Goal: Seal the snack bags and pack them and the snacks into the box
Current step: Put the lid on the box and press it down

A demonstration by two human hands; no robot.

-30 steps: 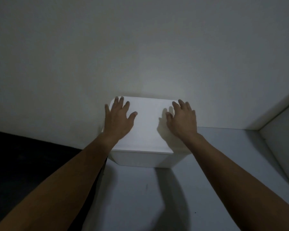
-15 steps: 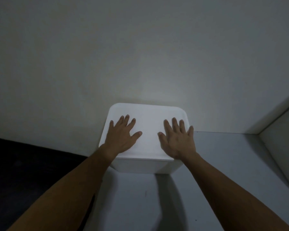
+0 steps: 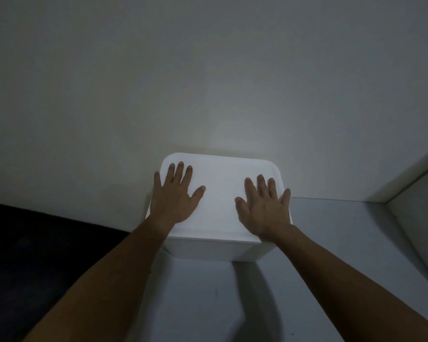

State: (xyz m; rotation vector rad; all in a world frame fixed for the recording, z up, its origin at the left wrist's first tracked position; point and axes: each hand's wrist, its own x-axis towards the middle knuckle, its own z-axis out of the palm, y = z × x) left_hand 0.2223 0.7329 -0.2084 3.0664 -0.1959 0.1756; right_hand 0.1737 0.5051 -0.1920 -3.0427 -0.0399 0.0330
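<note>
Left hand [image 3: 174,198], right hand [image 3: 263,208] flat on smooth white rounded-corner box [image 3: 220,183].

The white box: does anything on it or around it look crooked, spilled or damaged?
Nothing stands out. The lid lies flat and square on the white box, with the left hand and right hand spread flat on it. No snacks or bags show on the grey surface.

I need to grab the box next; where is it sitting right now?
In the head view, the white box sits centre frame on the grey surface, against the wall, with the left hand and right hand flat on its lid.
</note>
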